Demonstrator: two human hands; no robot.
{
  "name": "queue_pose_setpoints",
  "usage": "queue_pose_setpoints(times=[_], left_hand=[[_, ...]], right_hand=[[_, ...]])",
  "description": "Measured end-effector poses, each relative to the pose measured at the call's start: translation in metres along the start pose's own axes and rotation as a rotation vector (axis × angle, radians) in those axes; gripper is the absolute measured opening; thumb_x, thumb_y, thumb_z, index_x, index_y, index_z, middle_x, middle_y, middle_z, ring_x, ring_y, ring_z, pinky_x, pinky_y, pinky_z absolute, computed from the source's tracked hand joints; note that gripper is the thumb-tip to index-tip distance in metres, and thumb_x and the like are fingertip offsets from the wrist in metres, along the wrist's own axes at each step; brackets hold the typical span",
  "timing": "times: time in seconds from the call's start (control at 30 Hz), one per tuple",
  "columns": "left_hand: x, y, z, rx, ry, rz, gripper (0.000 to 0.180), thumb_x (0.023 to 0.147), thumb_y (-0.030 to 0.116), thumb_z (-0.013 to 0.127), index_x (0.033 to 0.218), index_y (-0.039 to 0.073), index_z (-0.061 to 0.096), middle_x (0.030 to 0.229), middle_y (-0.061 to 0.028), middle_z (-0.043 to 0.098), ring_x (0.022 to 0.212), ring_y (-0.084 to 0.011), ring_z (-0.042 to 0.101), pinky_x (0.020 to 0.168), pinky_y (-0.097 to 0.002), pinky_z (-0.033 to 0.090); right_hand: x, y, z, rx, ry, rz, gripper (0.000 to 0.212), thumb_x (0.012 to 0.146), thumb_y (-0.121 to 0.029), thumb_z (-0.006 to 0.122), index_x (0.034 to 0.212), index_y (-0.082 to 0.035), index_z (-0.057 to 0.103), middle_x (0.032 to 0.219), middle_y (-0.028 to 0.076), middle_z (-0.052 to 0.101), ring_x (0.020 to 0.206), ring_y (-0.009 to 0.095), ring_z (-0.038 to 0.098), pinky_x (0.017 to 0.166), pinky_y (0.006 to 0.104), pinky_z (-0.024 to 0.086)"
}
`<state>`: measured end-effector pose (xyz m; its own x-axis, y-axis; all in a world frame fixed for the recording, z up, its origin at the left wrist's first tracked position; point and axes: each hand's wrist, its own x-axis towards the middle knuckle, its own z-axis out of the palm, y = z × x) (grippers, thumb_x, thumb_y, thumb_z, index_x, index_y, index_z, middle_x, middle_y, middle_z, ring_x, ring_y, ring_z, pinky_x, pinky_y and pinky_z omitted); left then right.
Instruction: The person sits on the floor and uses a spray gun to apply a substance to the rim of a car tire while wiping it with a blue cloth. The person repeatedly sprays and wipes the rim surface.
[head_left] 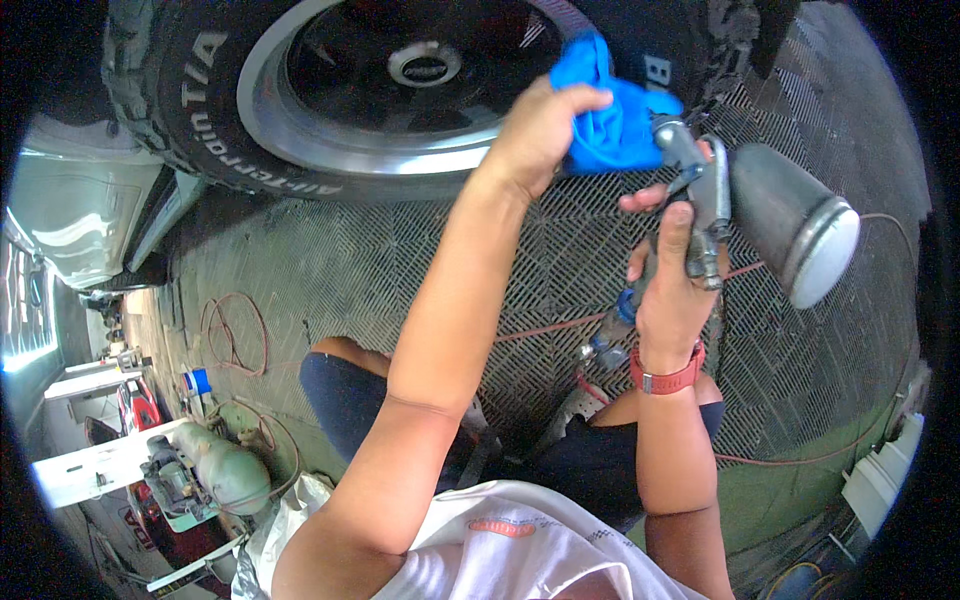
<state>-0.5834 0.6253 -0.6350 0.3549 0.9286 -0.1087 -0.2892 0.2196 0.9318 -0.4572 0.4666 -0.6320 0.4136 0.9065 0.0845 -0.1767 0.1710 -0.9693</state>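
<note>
A spray gun point(712, 195) with a grey metal cup point(795, 215) rests in my right hand point(672, 290). The fingers wrap its handle, and the cup points away to the right. My left hand point(540, 130) grips a bunched blue cloth point(615, 120), the thumb lying across it. The cloth's right edge meets the spray gun's nozzle. Just behind the cloth stands a large black tyre point(215, 110) with white raised lettering, around a silver-rimmed wheel point(265, 95) with a dark centre.
Dark ridged floor tiles point(400, 240) lie beneath me. A reddish air hose point(560, 327) crosses them and coils at the left point(262, 335). An air compressor point(220, 465) stands at lower left. A glossy vehicle body point(75, 200) is at far left, and white panels point(885, 470) lean at right.
</note>
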Motion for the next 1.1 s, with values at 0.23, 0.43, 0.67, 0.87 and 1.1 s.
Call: queue_pose_setpoints(times=[0.23, 0.43, 0.67, 0.87, 1.1], left_hand=[[0.010, 0.092, -0.106, -0.416, -0.294, 0.127, 0.027, 0.104, 0.018, 0.055, 0.123, 0.002, 0.066, 0.115, -0.0111, 0.074, 0.104, -0.0249, 0.074, 0.092, -0.0415, 0.063], [-0.060, 0.141, -0.171, -0.829, -0.093, 0.438, 0.036, 0.102, 0.035, 0.063, 0.121, 0.005, 0.069, 0.115, -0.0132, 0.074, 0.105, -0.0322, 0.072, 0.090, -0.0450, 0.062], [-0.067, 0.115, -0.176, -0.936, 0.304, 0.564, 0.040, 0.107, 0.034, 0.049, 0.122, 0.003, 0.068, 0.118, -0.0153, 0.072, 0.105, -0.0349, 0.070, 0.087, -0.0469, 0.063], [-0.011, 0.092, -0.023, -0.674, 0.417, 0.478, 0.028, 0.096, 0.012, 0.060, 0.122, 0.005, 0.067, 0.111, -0.0131, 0.075, 0.098, -0.0295, 0.076, 0.088, -0.0436, 0.066], [0.022, 0.072, -0.100, -0.524, -0.120, 0.103, 0.019, 0.095, 0.018, 0.063, 0.109, 0.007, 0.070, 0.101, -0.0113, 0.074, 0.093, -0.0278, 0.074, 0.085, -0.0436, 0.062]], right_hand=[[-0.001, -0.001, 0.008, -0.021, -0.023, -0.042, 0.065, 0.114, -0.043, 0.059, 0.164, -0.004, 0.044, 0.112, 0.009, 0.073, 0.097, 0.015, 0.072, 0.052, 0.0223, 0.048], [-0.005, 0.003, 0.014, 0.004, -0.100, 0.038, 0.070, 0.113, -0.049, 0.058, 0.165, -0.004, 0.042, 0.111, 0.010, 0.072, 0.101, 0.017, 0.073, 0.052, 0.0219, 0.048], [-0.012, 0.000, 0.017, 0.249, -0.391, 0.103, 0.109, 0.096, -0.082, 0.056, 0.165, -0.001, 0.039, 0.110, 0.011, 0.072, 0.079, 0.010, 0.062, 0.052, 0.0207, 0.044], [-0.014, 0.009, 0.027, 0.196, -0.326, 0.049, 0.106, 0.095, -0.082, 0.059, 0.162, -0.001, 0.048, 0.108, 0.010, 0.074, 0.061, 0.003, 0.052, 0.052, 0.0206, 0.041], [-0.005, 0.014, 0.029, 0.081, -0.376, 0.049, 0.103, 0.102, -0.080, 0.045, 0.167, 0.000, 0.034, 0.117, 0.014, 0.070, 0.101, 0.018, 0.072, 0.054, 0.0212, 0.045]])
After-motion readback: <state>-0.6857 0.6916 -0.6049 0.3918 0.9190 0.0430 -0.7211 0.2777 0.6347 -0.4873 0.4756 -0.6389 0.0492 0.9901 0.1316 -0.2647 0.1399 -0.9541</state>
